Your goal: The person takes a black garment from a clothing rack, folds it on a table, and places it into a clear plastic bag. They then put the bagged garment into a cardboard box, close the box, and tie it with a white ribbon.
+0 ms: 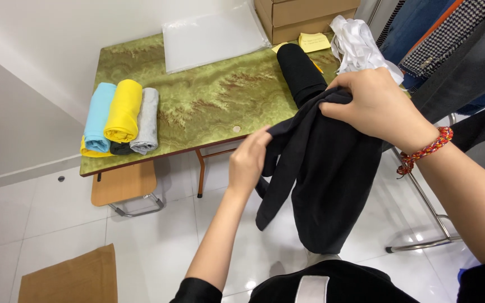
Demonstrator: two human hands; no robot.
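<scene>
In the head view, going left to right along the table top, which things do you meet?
Light blue rolled garment → yellow rolled garment → grey rolled garment → clear plastic sheet → black rolled garment → white cloth.

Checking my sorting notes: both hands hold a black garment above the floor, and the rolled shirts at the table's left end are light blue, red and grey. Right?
Not quite. The middle roll is yellow, not red, as the head view shows. The rest holds: both the left hand and right hand grip the black garment.

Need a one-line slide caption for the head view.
Both hands, left hand and right hand, grip a black garment beside a green table.
</scene>
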